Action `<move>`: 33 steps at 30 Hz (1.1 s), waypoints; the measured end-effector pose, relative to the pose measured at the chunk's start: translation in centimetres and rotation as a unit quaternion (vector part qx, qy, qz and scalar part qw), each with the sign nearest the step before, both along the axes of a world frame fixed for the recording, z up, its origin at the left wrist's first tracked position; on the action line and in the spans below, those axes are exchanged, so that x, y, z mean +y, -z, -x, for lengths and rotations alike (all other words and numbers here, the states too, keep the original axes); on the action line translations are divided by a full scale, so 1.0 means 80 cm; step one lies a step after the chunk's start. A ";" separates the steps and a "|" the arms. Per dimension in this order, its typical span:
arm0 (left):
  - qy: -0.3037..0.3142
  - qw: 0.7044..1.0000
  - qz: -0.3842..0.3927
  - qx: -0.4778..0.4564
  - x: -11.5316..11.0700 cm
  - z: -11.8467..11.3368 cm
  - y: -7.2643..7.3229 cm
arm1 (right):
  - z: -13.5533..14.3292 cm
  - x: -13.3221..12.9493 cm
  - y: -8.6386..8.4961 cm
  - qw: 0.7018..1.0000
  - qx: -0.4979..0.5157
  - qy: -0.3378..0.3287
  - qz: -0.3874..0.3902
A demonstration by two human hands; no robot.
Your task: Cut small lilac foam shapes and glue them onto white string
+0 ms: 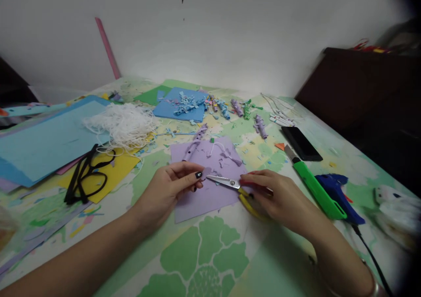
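Note:
My left hand (174,185) pinches a small piece of purple paper (205,173) between thumb and fingertips. From the right, my right hand (279,194) grips a pair of scissors (223,180) by its yellow handles, with the blade tips touching or close to that piece. Both hands are over a square purple sheet (194,207) on the table. Purple scraps (226,159) and a bit of white string (219,144) lie on the sheet, and a rolled purple paper tube (195,141) rests across its far left edge.
Left are blue sheets (49,143), a heap of white string (123,126) and black glasses (88,178) on yellow paper (116,178). Decorated paper rolls (237,107) lie at the back. Right are a black phone (301,143), a green box cutter (317,187) and a blue glue gun (340,196) with its cord.

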State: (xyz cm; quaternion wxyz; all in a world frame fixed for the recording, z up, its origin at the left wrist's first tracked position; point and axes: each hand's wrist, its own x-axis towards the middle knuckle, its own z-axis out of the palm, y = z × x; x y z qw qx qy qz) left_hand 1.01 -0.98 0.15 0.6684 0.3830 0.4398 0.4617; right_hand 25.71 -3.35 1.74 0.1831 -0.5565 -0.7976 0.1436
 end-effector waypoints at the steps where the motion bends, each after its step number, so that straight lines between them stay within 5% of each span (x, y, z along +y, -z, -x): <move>1: -0.001 1.000 -0.002 0.002 -0.002 -0.003 0.000 | 0.004 -0.001 0.000 0.999 0.014 0.021 -0.022; 4: 0.011 1.000 -0.001 -0.002 -0.008 -0.013 0.001 | 0.023 -0.006 0.002 0.988 0.129 0.053 -0.071; 8: 0.056 0.998 0.007 -0.018 -0.016 -0.024 0.006 | 0.047 -0.008 0.013 0.934 0.355 -0.026 0.043; 11: 0.072 0.997 0.018 -0.013 -0.020 -0.028 0.008 | 0.052 -0.006 0.021 0.897 0.429 -0.026 0.108; 23: 0.098 0.995 0.025 -0.022 -0.022 -0.031 0.008 | 0.052 -0.004 0.024 0.861 0.476 -0.019 0.178; 33: 0.092 0.988 -0.068 0.107 -0.022 -0.031 0.010 | 0.059 -0.006 0.023 0.916 0.381 0.044 0.118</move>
